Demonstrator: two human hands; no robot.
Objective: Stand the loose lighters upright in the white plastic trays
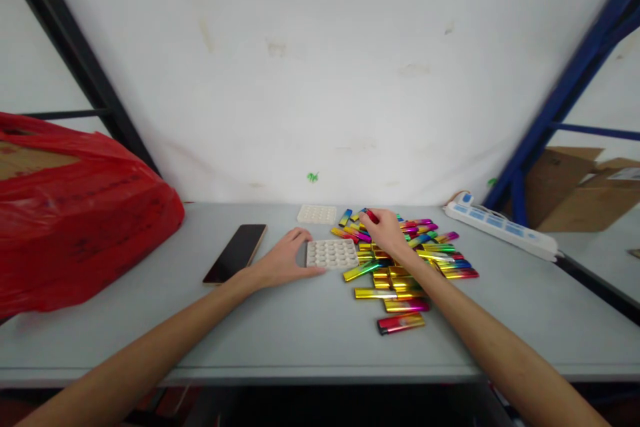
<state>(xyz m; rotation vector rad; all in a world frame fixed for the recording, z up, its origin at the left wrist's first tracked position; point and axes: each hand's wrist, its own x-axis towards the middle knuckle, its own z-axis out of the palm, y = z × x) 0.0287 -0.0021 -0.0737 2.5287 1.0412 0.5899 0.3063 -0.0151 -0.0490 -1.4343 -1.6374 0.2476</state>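
Note:
A pile of several shiny multicoloured lighters (405, 267) lies on the grey table (300, 327). My right hand (387, 230) reaches over the pile, fingers pinched on a red lighter (370, 215) at its far edge. My left hand (285, 260) rests on the table, its fingers curled against the left edge of a white tray with round holes (331, 254). A second white tray (317, 214) lies farther back, near the wall.
A dark phone (235, 253) lies left of my left hand. A big red plastic bag (75, 213) fills the table's left side. A white power strip (500, 225) lies at the right rear. Cardboard boxes (575, 187) stand beyond a blue rack post (565, 93).

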